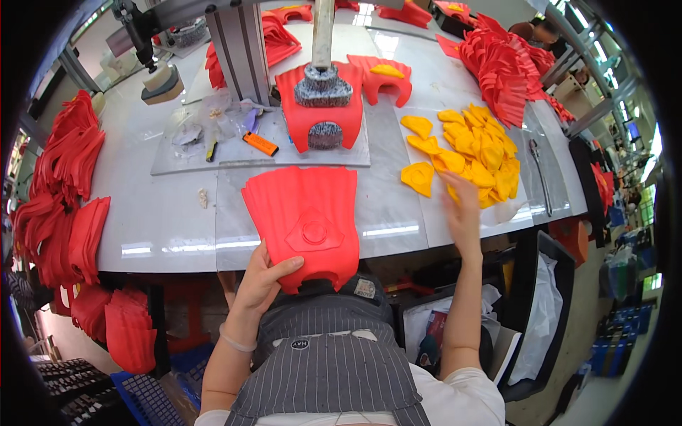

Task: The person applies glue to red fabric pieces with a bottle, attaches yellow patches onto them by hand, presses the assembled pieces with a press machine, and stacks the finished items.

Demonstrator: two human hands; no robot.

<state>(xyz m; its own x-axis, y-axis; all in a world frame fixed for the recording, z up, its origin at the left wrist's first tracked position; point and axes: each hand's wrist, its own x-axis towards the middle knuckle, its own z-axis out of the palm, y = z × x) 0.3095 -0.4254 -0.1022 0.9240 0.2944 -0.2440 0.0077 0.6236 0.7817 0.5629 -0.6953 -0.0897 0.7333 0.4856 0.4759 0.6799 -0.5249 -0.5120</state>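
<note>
My left hand point(264, 280) is closed on the lower left edge of a red moulded plastic piece point(323, 206), thumb on top. That piece is fan-shaped, with a raised round outline near its lower end and a curved cut-out below. My right hand point(462, 202) is at the near left side of a pile of yellow moulded pieces point(490, 149); its fingers are blurred by motion. One yellow piece point(418, 177) lies just left of that hand. Beyond the held piece, another red piece point(323, 124) rests on a post fixture, under a grey speckled press head point(323, 89).
Stacks of red pieces stand at the left point(67, 156) and back right point(497, 64). A red piece with a yellow part point(387, 78) lies behind the fixture. An orange cutter point(261, 144) is on the base plate. A metal ratchet wrench point(540, 174) lies right of the pile. Black bins point(547, 312) stand below.
</note>
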